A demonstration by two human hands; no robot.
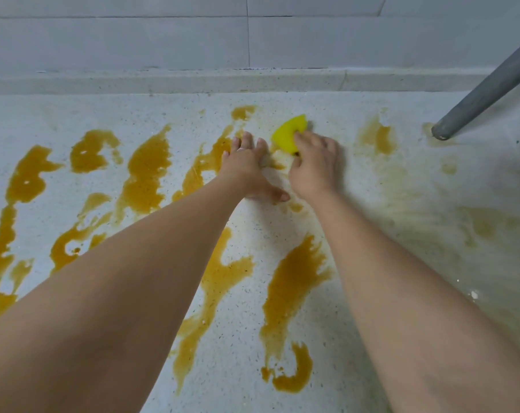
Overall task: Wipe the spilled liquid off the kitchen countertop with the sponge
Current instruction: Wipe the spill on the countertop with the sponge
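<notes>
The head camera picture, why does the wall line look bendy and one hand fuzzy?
Head view: the wide-angle lens curves the grey tiled wall lines near the edges; the right hand holding the yellow sponge looks slightly smeared; lighting is soft, shadows faint.

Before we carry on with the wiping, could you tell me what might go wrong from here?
The left hand rests flat among the orange spill, so it may smear liquid onto wiped countertop. The small yellow sponge in the right hand could saturate and merely spread the large puddles. Either forearm may drag through the near puddle.
</notes>
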